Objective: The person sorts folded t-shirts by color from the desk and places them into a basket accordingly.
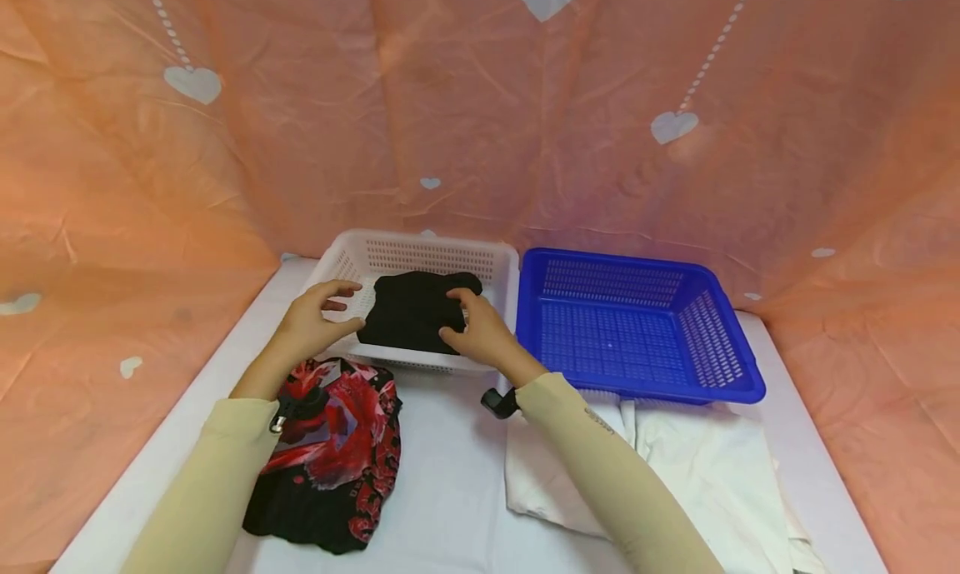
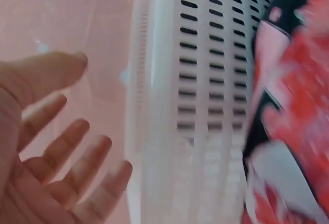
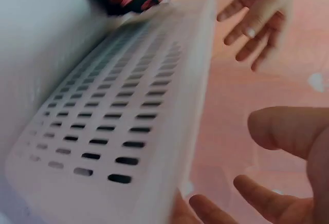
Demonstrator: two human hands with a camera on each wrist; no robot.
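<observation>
A folded black garment lies in the white plastic basket. My left hand is over the basket's left side, thumb tip close to the garment's left edge. Over the garment's right edge is my right hand, its thumb and fingers parted. In the left wrist view, the left fingers are spread beside the basket's slotted wall, gripping nothing. The right thumb stands apart from the fingers in the right wrist view, with nothing between them. The garment is hidden in both wrist views.
A blue plastic basket stands right of the white one. In front of it lie folded white cloths, partly behind my right sleeve. A black garment with red flowers lies front left. Behind the table hangs an orange heart-patterned curtain.
</observation>
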